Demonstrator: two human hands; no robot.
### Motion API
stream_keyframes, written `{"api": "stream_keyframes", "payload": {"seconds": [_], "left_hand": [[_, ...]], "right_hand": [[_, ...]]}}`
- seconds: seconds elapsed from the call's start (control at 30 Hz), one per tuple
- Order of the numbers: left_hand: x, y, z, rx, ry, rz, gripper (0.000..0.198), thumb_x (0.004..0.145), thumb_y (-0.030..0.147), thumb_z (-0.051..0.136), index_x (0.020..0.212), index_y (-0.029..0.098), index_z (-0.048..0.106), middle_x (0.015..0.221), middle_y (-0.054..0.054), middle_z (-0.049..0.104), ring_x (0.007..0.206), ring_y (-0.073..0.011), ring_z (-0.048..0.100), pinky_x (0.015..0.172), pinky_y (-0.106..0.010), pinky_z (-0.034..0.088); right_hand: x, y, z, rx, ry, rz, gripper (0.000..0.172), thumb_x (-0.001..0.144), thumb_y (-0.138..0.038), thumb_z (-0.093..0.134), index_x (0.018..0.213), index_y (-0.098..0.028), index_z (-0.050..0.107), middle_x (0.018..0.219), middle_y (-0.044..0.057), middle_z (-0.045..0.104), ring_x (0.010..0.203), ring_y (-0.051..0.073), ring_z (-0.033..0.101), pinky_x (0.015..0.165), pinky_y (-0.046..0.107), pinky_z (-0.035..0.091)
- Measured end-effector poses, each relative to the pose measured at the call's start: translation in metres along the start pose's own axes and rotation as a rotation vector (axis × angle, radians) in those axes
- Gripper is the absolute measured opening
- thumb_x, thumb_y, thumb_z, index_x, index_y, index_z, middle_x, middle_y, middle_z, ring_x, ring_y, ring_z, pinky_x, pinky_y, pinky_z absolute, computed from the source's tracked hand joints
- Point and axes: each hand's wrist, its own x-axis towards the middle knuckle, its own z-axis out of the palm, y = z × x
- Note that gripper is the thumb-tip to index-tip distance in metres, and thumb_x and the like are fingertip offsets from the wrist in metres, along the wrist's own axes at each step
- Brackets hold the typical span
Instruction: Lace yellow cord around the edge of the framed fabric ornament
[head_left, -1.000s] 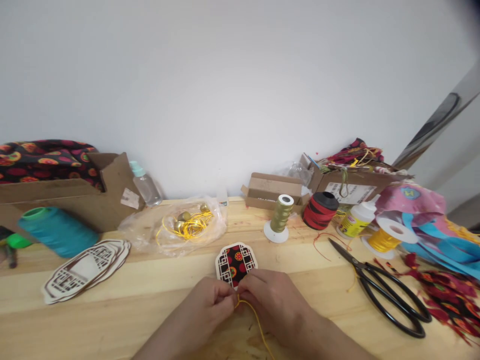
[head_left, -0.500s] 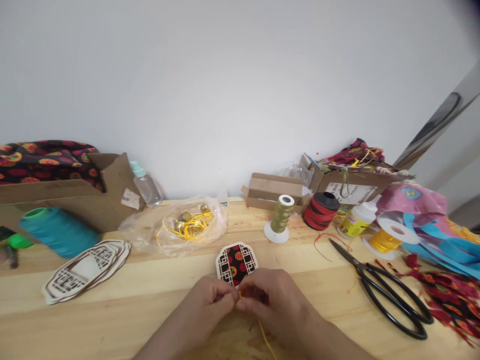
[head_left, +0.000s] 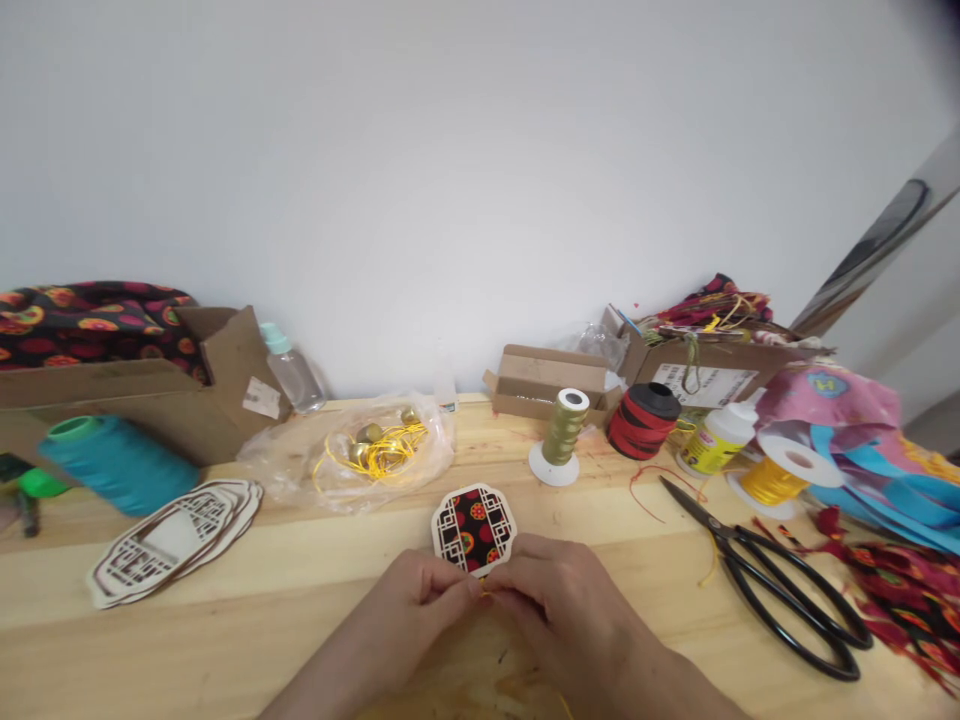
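Observation:
A fabric-backed wooden fretwork piece (head_left: 474, 530), black and red with pale carved edges, lies just beyond my fingertips. Against its near edge, my left hand (head_left: 424, 605) is closed in a pinch on a yellow cord (head_left: 484, 593). My right hand (head_left: 559, 610) pinches the same cord from the other side, thumb and forefinger together. Only a short bit of cord shows between the fingertips; the rest is hidden by my right hand, except for an end at the bottom edge.
Black scissors (head_left: 784, 580) lie on the right near fabric scraps (head_left: 911, 600). Thread spools, including an olive one (head_left: 564, 430), and a glue bottle (head_left: 716, 438) stand behind. Leftward are wooden frames (head_left: 176, 540), a teal cone (head_left: 116, 462) and a plastic bag (head_left: 360, 455) holding bells and cord.
The fingers of my right hand have closed in lower and nearer the left fingertips. Less of the yellow cord shows, and its tail below has shifted right. The fretwork piece stays put.

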Motion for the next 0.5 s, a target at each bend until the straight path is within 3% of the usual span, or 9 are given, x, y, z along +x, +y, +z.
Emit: {"api": "stream_keyframes", "payload": {"seconds": [0.17, 0.37, 0.5], "left_hand": [[0.0, -0.006, -0.001, -0.01, -0.006, -0.007, 0.036, 0.072, 0.044, 0.039, 0.048, 0.017, 0.039, 0.051, 0.007, 0.021, 0.049, -0.0081, 0.018, 0.043, -0.021, 0.012], [0.001, -0.012, -0.003, 0.019, -0.014, 0.02, 0.03, 0.072, 0.035, 0.04, 0.048, 0.018, 0.036, 0.051, 0.007, 0.02, 0.048, -0.0082, 0.018, 0.043, -0.02, 0.013], [0.001, -0.013, -0.003, 0.013, -0.017, 0.017, 0.029, 0.073, 0.035, 0.039, 0.051, 0.017, 0.041, 0.051, 0.007, 0.021, 0.048, -0.0082, 0.018, 0.043, -0.02, 0.014]], "right_hand": [[-0.001, 0.0, 0.001, 0.019, -0.012, -0.025, 0.024, 0.075, -0.01, 0.042, 0.083, -0.021, 0.062, 0.071, 0.001, 0.059, 0.065, 0.012, 0.054, 0.056, 0.018, 0.037], [-0.002, 0.003, 0.004, 0.062, 0.0, -0.017, 0.023, 0.074, -0.007, 0.04, 0.081, -0.018, 0.06, 0.074, 0.002, 0.059, 0.068, 0.011, 0.054, 0.058, 0.018, 0.037], [-0.002, 0.004, 0.005, 0.086, 0.02, -0.034, 0.023, 0.073, -0.006, 0.04, 0.082, -0.015, 0.059, 0.075, 0.003, 0.06, 0.07, 0.012, 0.054, 0.06, 0.018, 0.038]]}}
